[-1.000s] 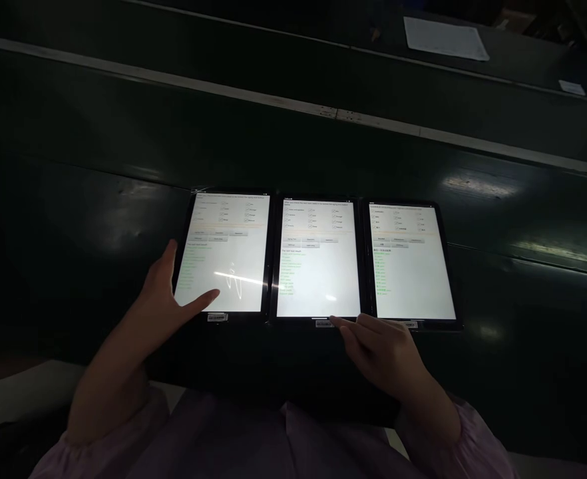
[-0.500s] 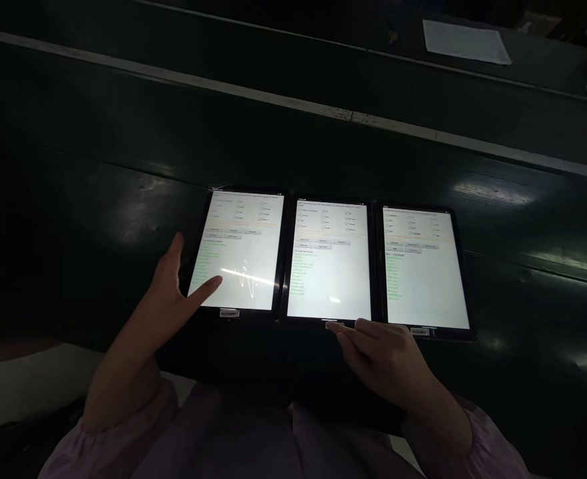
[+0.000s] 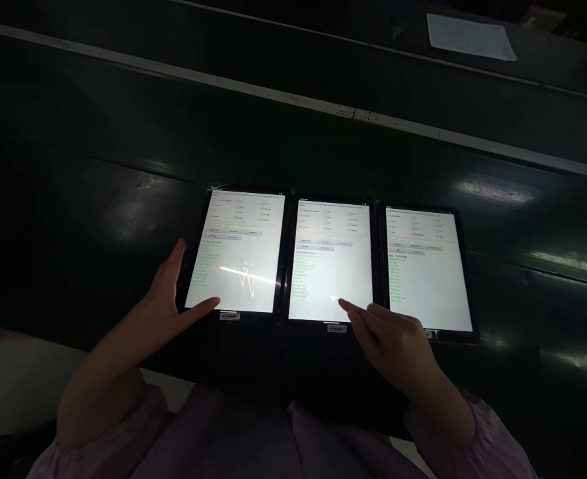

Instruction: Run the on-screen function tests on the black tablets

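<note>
A: Head view, only one. Where are the things?
B: Three lit tablets in a row on a dark green worktable: left tablet, middle tablet, right tablet.
A: Right hand?
B: Index finger out, tip over the near right part of the middle tablet's screen; other fingers curled. Contact, can't tell. Anything in the palm, can't tell.
A: Left hand?
B: Thumb and fingers wide around the left tablet's near left corner, not gripping; thumb over the screen, touch unclear.
A: Doing it well?
B: My read: one light fingertip contact, curled knuckles clear of the glass, clear of the barcode label at the near edge. Left thumb best off its screen; stray touches could register.
</note>
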`<state>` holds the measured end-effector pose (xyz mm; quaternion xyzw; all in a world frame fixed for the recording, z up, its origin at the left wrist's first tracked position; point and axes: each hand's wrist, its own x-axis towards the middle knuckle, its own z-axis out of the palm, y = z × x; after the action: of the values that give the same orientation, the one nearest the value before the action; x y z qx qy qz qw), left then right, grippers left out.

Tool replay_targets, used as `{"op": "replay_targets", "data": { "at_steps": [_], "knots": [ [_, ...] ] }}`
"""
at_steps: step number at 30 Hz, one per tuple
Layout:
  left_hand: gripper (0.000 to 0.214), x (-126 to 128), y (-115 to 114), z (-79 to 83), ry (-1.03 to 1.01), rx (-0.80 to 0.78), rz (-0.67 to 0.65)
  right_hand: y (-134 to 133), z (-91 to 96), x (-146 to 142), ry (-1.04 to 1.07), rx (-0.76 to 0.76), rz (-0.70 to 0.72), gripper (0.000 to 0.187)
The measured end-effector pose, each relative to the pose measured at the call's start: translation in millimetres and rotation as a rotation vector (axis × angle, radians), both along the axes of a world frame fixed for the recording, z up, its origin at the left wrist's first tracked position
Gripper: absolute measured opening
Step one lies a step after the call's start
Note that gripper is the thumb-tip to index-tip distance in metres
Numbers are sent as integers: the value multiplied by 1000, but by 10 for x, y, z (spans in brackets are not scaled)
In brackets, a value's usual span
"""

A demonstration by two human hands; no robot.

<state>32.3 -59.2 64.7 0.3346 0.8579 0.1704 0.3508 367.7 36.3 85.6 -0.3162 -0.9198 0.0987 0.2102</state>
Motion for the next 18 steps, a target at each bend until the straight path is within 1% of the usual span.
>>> {"op": "replay_targets", "data": {
  "at_steps": [5,8,10,14,15,18],
  "knots": [
    [132,-77,-83,-65,30,31,-86,-4,60,6,17,-19,167,40],
    [136,-92,-85,-81,33,19,-101,-6,79,-9,19,-40,229,40],
    [139,-82,-65,-65,25,3,-100,1,82,-21,29,-39,241,41],
    [137,-37,-6,11,-19,-11,-45,28,71,-53,32,-4,181,39],
    [136,-29,5,28,-31,-10,-33,32,65,-62,31,-14,186,40],
    [135,-14,23,56,-44,8,-26,33,35,-87,31,-76,262,44]
  ]
}}
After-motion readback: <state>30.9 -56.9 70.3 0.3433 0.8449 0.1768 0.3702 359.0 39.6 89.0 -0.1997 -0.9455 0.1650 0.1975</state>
